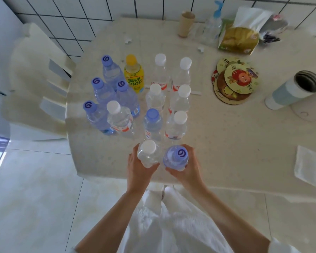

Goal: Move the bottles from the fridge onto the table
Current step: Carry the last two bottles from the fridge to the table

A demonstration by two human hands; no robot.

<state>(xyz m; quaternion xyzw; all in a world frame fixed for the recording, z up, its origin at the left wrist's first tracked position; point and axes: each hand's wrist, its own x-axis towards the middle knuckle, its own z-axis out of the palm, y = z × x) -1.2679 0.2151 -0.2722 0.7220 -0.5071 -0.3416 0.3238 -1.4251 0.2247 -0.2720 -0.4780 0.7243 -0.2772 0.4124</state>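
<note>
My left hand [138,167] grips a clear white-capped bottle [149,153] upright over the near edge of the cream table [235,143]. Beside it, my right hand [189,166] grips a blue-capped bottle [176,157], also upright. Just beyond them stand several water bottles in rows: blue-capped ones [98,88] on the left, white-capped ones [182,95] on the right, and one yellow drink bottle [133,73] at the back. The fridge is out of view.
A cream chair [38,84] stands at the table's left side. Round coasters [235,81], a lying thermos [295,88], a tissue pack [239,39], a cardboard tube [186,24] and a folded napkin [308,167] lie on the table's right half. Tiled floor below.
</note>
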